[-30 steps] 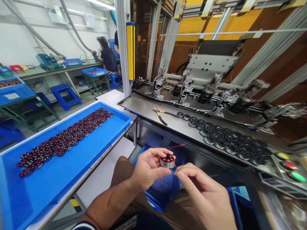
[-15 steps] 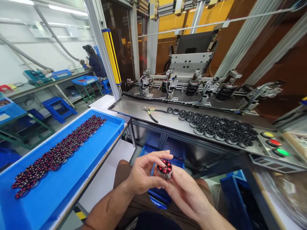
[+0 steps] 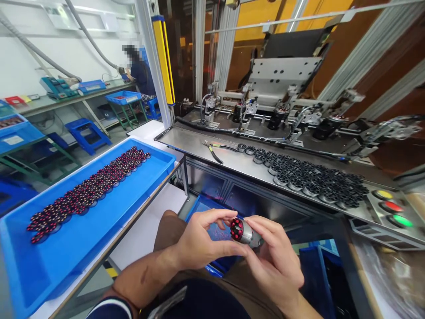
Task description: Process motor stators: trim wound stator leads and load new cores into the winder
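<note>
Held in front of my lap is a motor stator (image 3: 245,232) with red-wound coils at its face and a grey metal side. It lies tilted, coil face to the left. My right hand (image 3: 278,254) is closed round its right side, fingers over the top. From the left, my left hand (image 3: 203,237) curls about the coil end, fingertips at the upper rim and thumb below. Several similar red-coiled stators (image 3: 89,186) lie in rows inside a blue tray (image 3: 133,210) to the left. Black-and-grey cores (image 3: 308,177) crowd the metal ledge ahead.
Pliers (image 3: 215,153) rest on the ledge (image 3: 189,141), left of the cores. Behind stands a machine with several fixtures (image 3: 279,116). Yellow, red and green buttons (image 3: 401,220) sit at right. A blue bin (image 3: 207,210) is below my hands. Another person (image 3: 141,73) sits far left.
The stator has turned from face-up to tilted, its coil face now towards the left. My right hand has come over its top and side. The view has shifted slightly.
</note>
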`<state>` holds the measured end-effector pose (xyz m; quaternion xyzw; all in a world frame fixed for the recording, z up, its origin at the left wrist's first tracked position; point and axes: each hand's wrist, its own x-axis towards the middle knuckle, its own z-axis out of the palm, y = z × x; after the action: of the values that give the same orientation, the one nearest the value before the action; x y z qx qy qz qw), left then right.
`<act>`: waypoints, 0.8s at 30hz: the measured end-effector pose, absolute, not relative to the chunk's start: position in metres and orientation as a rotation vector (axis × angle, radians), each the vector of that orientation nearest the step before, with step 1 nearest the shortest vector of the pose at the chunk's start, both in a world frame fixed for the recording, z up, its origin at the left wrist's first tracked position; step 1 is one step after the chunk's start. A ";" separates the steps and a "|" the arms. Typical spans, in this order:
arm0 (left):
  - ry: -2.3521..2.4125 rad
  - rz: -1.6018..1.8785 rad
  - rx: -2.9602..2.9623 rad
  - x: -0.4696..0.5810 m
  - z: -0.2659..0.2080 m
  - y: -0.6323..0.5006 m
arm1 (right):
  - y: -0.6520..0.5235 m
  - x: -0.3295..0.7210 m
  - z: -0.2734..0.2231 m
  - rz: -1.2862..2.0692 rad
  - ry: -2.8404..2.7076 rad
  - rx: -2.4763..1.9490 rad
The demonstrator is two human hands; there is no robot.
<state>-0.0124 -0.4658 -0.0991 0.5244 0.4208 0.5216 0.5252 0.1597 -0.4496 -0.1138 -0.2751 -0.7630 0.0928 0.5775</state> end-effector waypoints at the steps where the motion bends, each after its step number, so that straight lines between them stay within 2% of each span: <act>1: 1.016 1.241 1.285 -0.013 -0.097 -0.467 | -0.450 0.160 -0.113 0.199 -1.804 -0.642; 10: 0.955 1.341 1.443 -0.020 -0.097 -0.463 | -0.461 0.167 -0.091 0.442 -1.787 -0.603; 18: 0.728 1.249 1.068 -0.010 -0.101 -0.465 | -0.465 0.162 -0.093 0.768 -1.615 -0.812; 21: 0.874 1.380 1.315 -0.012 -0.098 -0.464 | -0.460 0.176 -0.098 0.804 -1.554 -0.913; 24: 1.027 1.524 1.703 -0.015 -0.091 -0.463 | -0.458 0.187 -0.091 0.595 -1.619 -0.897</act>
<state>-0.0149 -0.4630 -0.0910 0.6456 0.3894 0.5778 0.3127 0.1872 -0.4581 -0.0911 -0.3810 -0.6878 0.2527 0.5638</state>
